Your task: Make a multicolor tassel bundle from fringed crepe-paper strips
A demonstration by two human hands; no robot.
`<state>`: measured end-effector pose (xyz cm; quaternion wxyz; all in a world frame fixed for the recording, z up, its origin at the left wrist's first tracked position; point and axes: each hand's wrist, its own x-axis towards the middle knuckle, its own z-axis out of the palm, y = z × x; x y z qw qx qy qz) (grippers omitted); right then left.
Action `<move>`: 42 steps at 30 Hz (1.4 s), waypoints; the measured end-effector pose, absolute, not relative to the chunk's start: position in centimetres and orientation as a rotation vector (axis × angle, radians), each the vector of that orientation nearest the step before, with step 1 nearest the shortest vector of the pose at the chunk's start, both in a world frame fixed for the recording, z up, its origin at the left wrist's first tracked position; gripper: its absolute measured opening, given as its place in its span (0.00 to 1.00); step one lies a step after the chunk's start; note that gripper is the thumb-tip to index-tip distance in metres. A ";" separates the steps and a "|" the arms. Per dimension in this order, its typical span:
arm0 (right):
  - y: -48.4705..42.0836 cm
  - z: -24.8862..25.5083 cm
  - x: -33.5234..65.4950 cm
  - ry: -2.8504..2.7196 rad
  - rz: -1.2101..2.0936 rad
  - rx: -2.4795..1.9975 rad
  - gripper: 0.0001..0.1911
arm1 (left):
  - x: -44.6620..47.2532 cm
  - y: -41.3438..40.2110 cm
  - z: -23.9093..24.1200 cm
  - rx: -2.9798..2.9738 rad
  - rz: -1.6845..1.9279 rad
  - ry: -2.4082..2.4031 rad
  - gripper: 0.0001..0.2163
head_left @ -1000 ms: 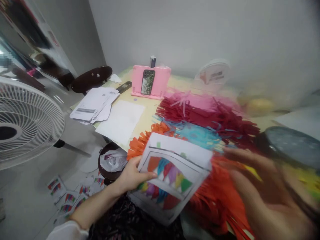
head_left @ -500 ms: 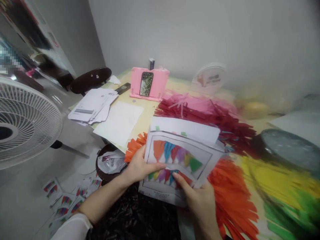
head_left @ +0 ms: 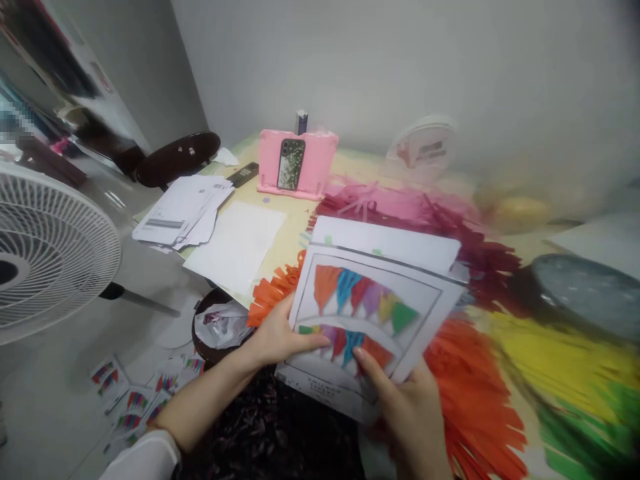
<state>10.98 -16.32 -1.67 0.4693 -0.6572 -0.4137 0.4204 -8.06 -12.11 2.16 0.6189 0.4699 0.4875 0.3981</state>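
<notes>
Between both hands I hold a flat white packet [head_left: 310,293] printed with rows of coloured tassels. Its plain white top edge sticks up at the far side, with small green marks near it. My left hand [head_left: 283,333] grips the left edge, thumb lying across the printed front. On the lower right, my right hand [head_left: 405,400] clasps the packet with its thumb on the picture. The fingers behind the packet are hidden. Orange fringed paper [head_left: 475,393] lies beside my right hand, and another orange fringed piece [head_left: 270,293] lies just beyond my left.
A pink stand [head_left: 320,157] with a phone [head_left: 291,163] is at the table's back. Left are stacked papers [head_left: 175,207] and a white sheet [head_left: 240,240]; dark red [head_left: 480,267] and yellow fringes [head_left: 550,360] lie right. A fan [head_left: 55,247] stands left; similar packets [head_left: 133,407] lie on the floor.
The packet and both hands have shifted slightly to the right, and the packet's top edge sits a little higher in view. Both hands keep their hold.
</notes>
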 end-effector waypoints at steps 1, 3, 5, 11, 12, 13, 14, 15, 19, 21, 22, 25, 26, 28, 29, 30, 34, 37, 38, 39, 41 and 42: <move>-16.3 -1.4 11.1 -1.042 1.067 -1.584 0.26 | -8.1 -12.2 1.9 1.072 0.945 1.125 0.32; -16.0 -0.6 11.5 -1.041 1.082 -1.515 0.29 | -8.1 -12.6 1.1 1.059 0.945 1.138 0.31; -15.7 0.4 12.1 -0.938 0.947 -1.455 0.32 | -8.1 -13.4 0.4 1.040 0.875 1.152 0.31; -14.9 1.0 13.0 -0.753 0.543 -1.469 0.21 | -8.6 -15.5 -1.1 1.074 0.741 1.026 0.37; -15.0 0.7 13.0 -0.751 0.562 -1.500 0.20 | -8.9 -15.5 -1.2 1.074 0.709 0.985 0.38; -15.1 0.4 13.0 -0.750 0.591 -1.536 0.21 | -9.1 -15.4 -1.1 1.062 0.702 0.956 0.38; -15.2 0.2 13.0 -0.751 0.622 -1.572 0.21 | -9.3 -15.2 -1.0 1.047 0.734 0.944 0.37; -15.4 0.0 13.0 -0.757 0.651 -1.601 0.21 | -9.4 -14.9 -0.9 1.036 0.808 0.943 0.36; -16.4 0.0 12.8 -0.827 0.723 -1.637 0.21 | -9.1 -13.5 -0.2 1.102 1.145 1.017 0.27; -17.0 0.2 12.9 -0.842 0.772 -1.639 0.20 | -8.8 -13.1 0.2 1.176 1.215 1.070 0.21; -17.3 0.2 13.0 -0.839 0.801 -1.636 0.20 | -8.7 -13.0 0.4 1.203 1.234 1.095 0.18; -17.8 -0.2 13.5 -0.820 0.881 -1.619 0.18 | -8.5 -12.9 0.5 1.233 1.218 1.153 0.14; -17.9 -0.5 13.7 -0.813 0.901 -1.613 0.17 | -8.5 -12.9 0.5 1.235 1.200 1.177 0.14; -18.0 -1.1 14.0 -0.820 0.935 -1.602 0.16 | -8.6 -13.0 0.5 1.251 1.170 1.255 0.14; -18.0 -1.3 14.2 -0.832 0.948 -1.606 0.16 | -8.8 -13.1 0.5 1.267 1.159 1.299 0.14; -18.0 -1.6 14.3 -0.847 0.945 -1.611 0.16 | -8.9 -13.2 0.5 1.288 1.149 1.334 0.13; -18.0 -1.8 14.2 -0.875 0.917 -1.635 0.14 | -9.6 -13.1 0.5 1.308 1.125 1.341 0.12; -18.2 -1.6 14.1 -0.866 0.934 -1.642 0.14 | -10.0 -12.6 0.6 1.212 1.108 1.282 0.11; -18.2 -1.5 14.1 -0.860 0.937 -1.640 0.14 | -10.2 -12.4 0.6 1.178 1.099 1.257 0.11; -18.3 -1.4 14.1 -0.853 0.941 -1.637 0.13 | -10.3 -12.2 0.6 1.151 1.088 1.233 0.11; -18.3 -1.3 14.3 -0.840 0.958 -1.632 0.14 | -10.4 -11.8 0.8 1.115 1.069 1.216 0.11; -18.3 -1.2 14.4 -0.831 0.966 -1.626 0.14 | -10.4 -11.7 0.9 1.099 1.060 1.220 0.12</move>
